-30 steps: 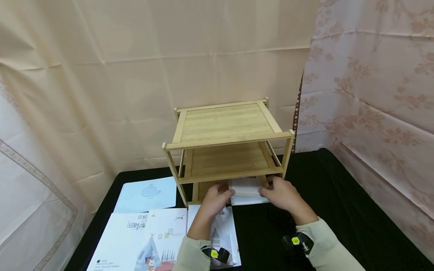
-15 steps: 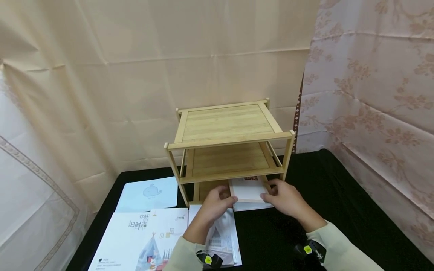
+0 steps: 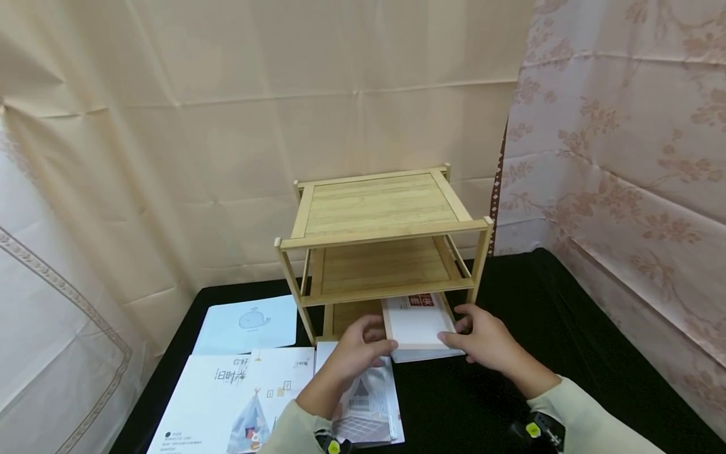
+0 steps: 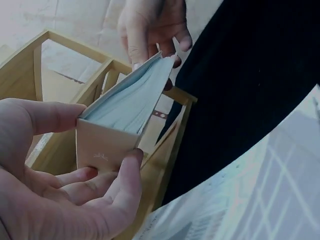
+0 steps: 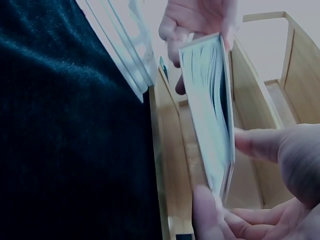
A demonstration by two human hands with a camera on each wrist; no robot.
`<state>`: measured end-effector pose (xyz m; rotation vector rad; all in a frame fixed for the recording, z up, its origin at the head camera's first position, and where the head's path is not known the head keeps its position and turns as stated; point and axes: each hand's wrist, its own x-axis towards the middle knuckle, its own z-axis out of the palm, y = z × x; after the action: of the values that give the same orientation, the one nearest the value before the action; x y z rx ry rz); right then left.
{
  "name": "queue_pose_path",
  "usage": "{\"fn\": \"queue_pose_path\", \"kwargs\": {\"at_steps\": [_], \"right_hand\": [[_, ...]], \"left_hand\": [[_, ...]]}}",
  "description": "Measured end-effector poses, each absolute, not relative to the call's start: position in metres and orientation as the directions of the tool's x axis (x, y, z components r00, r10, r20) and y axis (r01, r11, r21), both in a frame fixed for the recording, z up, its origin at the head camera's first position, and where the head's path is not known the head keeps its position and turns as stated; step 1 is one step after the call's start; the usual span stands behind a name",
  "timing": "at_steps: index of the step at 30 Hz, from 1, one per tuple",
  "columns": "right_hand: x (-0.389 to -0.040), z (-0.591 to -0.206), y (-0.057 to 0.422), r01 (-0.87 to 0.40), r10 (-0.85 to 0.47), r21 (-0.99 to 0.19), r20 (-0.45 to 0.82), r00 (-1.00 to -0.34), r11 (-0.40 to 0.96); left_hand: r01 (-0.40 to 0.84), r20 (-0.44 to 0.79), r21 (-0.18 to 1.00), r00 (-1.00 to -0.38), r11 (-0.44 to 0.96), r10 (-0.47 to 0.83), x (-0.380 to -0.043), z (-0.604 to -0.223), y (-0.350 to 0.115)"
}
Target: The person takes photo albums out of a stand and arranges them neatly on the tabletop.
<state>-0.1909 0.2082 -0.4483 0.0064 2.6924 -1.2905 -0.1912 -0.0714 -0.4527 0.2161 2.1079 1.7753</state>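
Observation:
A thick white book (image 3: 416,328) with a red printed patch on its cover juts out from the lowest level of the wooden shelf rack (image 3: 386,291). My left hand (image 3: 354,350) grips its left side, thumb on top and fingers underneath. On the opposite side my right hand (image 3: 484,339) pinches it the same way. The left wrist view shows the plain spine (image 4: 105,147) between thumb and fingers. Loosely fanned pages show along the edge of the book (image 5: 205,105) in the right wrist view. The far end of its cover is hidden under the middle shelf.
Left of the rack lies a light blue folder or notebook (image 3: 249,325) with a whale drawing. White booklets (image 3: 210,397) spread in front of it, and a stack of printed papers (image 3: 371,400) lies beneath my left forearm. Black cloth (image 3: 567,328) covers the table; curtains (image 3: 351,94) hang behind.
The book has slid toward me from the rack's lowest level, both hands moving with it. More of its cover, including the red patch, now shows.

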Motion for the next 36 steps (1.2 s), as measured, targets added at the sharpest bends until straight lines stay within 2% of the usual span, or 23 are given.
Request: {"fn": "queue_pose_path", "kwargs": {"at_steps": [5, 16, 36], "right_hand": [[-0.187, -0.449, 0.215, 0.114, -0.080, -0.816, -0.192, -0.978, 0.566], [-0.172, -0.445, 0.224, 0.153, -0.112, -0.812, -0.259, -0.959, 0.563], [-0.141, -0.462, 0.226, 0.148, -0.105, -0.751, -0.279, -0.955, 0.644]], "left_hand": [[-0.204, -0.225, 0.974, -0.893, 0.096, 0.390, -0.186, -0.454, -0.072], [-0.296, -0.275, 0.955, -0.862, 0.019, 0.425, -0.174, -0.457, -0.069], [-0.279, -0.270, 0.959, -0.843, 0.051, 0.466, -0.140, -0.469, -0.068]]}}
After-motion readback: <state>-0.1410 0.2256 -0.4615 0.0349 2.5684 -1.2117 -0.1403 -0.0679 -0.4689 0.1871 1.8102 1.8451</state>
